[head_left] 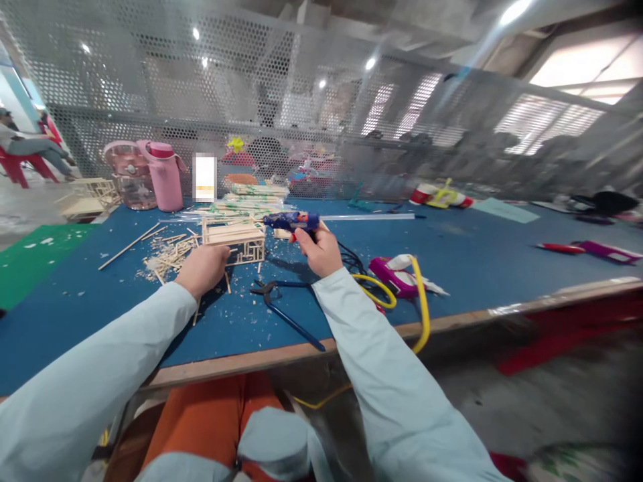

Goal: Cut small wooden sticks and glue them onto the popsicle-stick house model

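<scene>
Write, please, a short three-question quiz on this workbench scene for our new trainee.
1. Which hand holds the blue glue gun?
2. True or false: the pliers lie with their handles spread apart.
3. The left hand is at which thing: a) the pink bottle, b) the wooden stick model, c) the yellow cord?

Key: 1. The right hand. 2. True. 3. b.

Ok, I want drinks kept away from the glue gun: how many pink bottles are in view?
2: a see-through pinkish bottle at the back left of the blue table, and a solid pink bottle right beside it. Others could be hidden.
</scene>
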Demonstrator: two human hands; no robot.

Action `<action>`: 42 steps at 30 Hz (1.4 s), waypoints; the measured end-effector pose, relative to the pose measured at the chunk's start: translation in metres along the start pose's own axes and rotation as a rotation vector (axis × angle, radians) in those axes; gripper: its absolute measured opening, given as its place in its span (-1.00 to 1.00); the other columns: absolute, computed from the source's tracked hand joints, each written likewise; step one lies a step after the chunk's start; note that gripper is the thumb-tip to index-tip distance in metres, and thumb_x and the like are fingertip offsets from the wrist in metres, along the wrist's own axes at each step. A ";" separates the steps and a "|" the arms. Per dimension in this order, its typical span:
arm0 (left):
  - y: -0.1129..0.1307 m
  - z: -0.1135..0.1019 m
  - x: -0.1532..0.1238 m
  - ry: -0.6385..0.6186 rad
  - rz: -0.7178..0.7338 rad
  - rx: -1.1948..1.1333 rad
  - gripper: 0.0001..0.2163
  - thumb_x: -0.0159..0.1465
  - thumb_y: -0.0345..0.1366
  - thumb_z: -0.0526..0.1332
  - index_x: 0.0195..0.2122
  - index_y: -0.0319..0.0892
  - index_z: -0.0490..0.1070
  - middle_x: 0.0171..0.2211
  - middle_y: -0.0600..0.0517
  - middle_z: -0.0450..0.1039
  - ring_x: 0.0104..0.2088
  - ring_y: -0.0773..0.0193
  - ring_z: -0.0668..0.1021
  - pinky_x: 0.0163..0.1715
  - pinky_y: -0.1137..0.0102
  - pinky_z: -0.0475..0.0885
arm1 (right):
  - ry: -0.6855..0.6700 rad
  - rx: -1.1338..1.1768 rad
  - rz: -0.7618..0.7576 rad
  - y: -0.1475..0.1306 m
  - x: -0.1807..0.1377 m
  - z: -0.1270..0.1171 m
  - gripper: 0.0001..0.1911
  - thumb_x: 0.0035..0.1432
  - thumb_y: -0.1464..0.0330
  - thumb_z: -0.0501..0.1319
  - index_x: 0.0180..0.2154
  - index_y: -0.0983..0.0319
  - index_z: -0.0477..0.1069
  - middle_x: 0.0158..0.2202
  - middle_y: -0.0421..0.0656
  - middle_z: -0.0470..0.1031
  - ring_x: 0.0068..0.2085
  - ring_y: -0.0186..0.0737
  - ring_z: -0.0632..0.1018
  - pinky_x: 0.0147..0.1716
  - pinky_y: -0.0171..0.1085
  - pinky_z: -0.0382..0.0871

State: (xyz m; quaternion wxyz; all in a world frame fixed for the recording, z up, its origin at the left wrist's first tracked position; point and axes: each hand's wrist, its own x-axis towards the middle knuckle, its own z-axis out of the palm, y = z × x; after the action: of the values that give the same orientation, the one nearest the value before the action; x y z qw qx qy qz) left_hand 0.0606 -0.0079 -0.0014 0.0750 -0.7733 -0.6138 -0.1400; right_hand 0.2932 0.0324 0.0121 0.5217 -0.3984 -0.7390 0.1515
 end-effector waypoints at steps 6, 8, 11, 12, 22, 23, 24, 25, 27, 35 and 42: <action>0.002 0.009 0.006 -0.021 0.044 0.020 -0.73 0.20 -0.39 -0.10 -0.40 -0.21 0.41 -0.40 -0.16 0.49 -0.31 0.13 0.52 -0.33 0.35 0.33 | -0.017 -0.026 -0.020 0.000 0.000 0.002 -0.61 0.08 0.11 0.06 -0.53 0.28 0.39 -0.55 -0.15 0.41 -0.42 -0.25 0.44 -0.40 -0.31 0.29; 0.002 0.011 0.007 -0.022 0.055 0.031 -0.72 0.20 -0.39 -0.10 -0.40 -0.21 0.41 -0.40 -0.16 0.49 -0.30 0.12 0.52 -0.31 0.34 0.33 | -0.009 -0.032 -0.025 0.000 0.000 0.002 -0.62 0.09 0.12 0.06 -0.52 0.28 0.39 -0.53 -0.14 0.42 -0.41 -0.25 0.44 -0.38 -0.30 0.29; 0.002 0.012 0.007 -0.031 0.052 0.069 -0.73 0.19 -0.41 -0.09 -0.39 -0.21 0.41 -0.40 -0.16 0.49 -0.31 0.11 0.53 -0.32 0.32 0.35 | 0.002 -0.044 -0.026 -0.001 -0.001 0.003 -0.62 0.09 0.13 0.06 -0.51 0.28 0.40 -0.52 -0.14 0.43 -0.39 -0.24 0.44 -0.37 -0.30 0.29; 0.003 0.012 0.007 -0.038 0.051 0.082 -0.73 0.19 -0.41 -0.09 -0.39 -0.21 0.41 -0.40 -0.15 0.49 -0.32 0.11 0.53 -0.33 0.32 0.35 | 0.006 -0.047 -0.024 -0.001 -0.001 0.003 -0.62 0.09 0.13 0.06 -0.50 0.29 0.40 -0.52 -0.14 0.43 -0.38 -0.24 0.44 -0.37 -0.31 0.29; 0.008 0.009 0.006 -0.096 0.075 0.189 -0.73 0.19 -0.43 -0.09 -0.30 -0.25 0.40 -0.39 -0.20 0.48 -0.33 0.06 0.55 -0.38 0.28 0.39 | -0.015 -0.046 -0.016 -0.004 -0.001 0.002 -0.61 0.10 0.12 0.04 -0.49 0.29 0.40 -0.55 -0.16 0.38 -0.40 -0.27 0.41 -0.40 -0.32 0.25; 0.008 0.009 0.007 -0.101 0.071 0.191 -0.73 0.19 -0.43 -0.09 -0.30 -0.25 0.40 -0.39 -0.19 0.48 -0.33 0.06 0.55 -0.38 0.29 0.39 | -0.020 -0.047 -0.018 -0.004 -0.001 0.002 -0.61 0.10 0.12 0.04 -0.49 0.29 0.40 -0.55 -0.16 0.38 -0.41 -0.27 0.40 -0.40 -0.32 0.25; 0.008 0.009 0.007 -0.105 0.066 0.189 -0.73 0.19 -0.43 -0.09 -0.30 -0.25 0.39 -0.39 -0.19 0.49 -0.33 0.06 0.55 -0.37 0.29 0.39 | -0.023 -0.047 -0.019 -0.004 -0.001 0.002 -0.61 0.10 0.12 0.04 -0.49 0.29 0.40 -0.55 -0.16 0.38 -0.41 -0.27 0.40 -0.41 -0.32 0.25; 0.008 0.009 0.008 -0.109 0.061 0.185 -0.73 0.19 -0.43 -0.10 -0.30 -0.25 0.39 -0.39 -0.19 0.49 -0.33 0.07 0.55 -0.37 0.29 0.39 | -0.024 -0.047 -0.020 -0.004 -0.001 0.002 -0.61 0.10 0.12 0.04 -0.50 0.29 0.40 -0.55 -0.16 0.37 -0.41 -0.27 0.40 -0.41 -0.32 0.25; 0.007 0.009 0.008 -0.114 0.054 0.181 -0.74 0.19 -0.44 -0.09 -0.31 -0.25 0.39 -0.39 -0.18 0.49 -0.33 0.07 0.55 -0.36 0.29 0.39 | -0.025 -0.048 -0.019 -0.004 -0.001 0.003 -0.61 0.10 0.13 0.04 -0.50 0.29 0.40 -0.54 -0.16 0.37 -0.41 -0.28 0.39 -0.41 -0.32 0.24; 0.009 0.006 0.007 -0.125 0.060 0.201 -0.75 0.18 -0.46 -0.08 -0.30 -0.25 0.38 -0.39 -0.17 0.49 -0.32 0.07 0.55 -0.36 0.30 0.40 | -0.036 -0.052 -0.021 -0.004 -0.001 0.003 -0.60 0.10 0.11 0.04 -0.48 0.30 0.40 -0.55 -0.16 0.37 -0.43 -0.28 0.38 -0.42 -0.32 0.23; 0.008 0.007 0.007 -0.130 0.079 0.199 -0.77 0.18 -0.48 -0.07 -0.27 -0.23 0.35 -0.37 -0.16 0.49 -0.30 0.07 0.55 -0.34 0.31 0.40 | -0.034 -0.043 -0.017 -0.004 0.000 0.004 -0.61 0.10 0.12 0.04 -0.45 0.31 0.40 -0.53 -0.15 0.39 -0.43 -0.27 0.40 -0.41 -0.31 0.24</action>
State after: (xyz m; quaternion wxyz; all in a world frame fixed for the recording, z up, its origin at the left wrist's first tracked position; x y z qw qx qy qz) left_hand 0.0703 -0.0012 -0.0052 0.1169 -0.7932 -0.5971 -0.0251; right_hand 0.2884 0.0303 0.0129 0.5015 -0.4008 -0.7542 0.1378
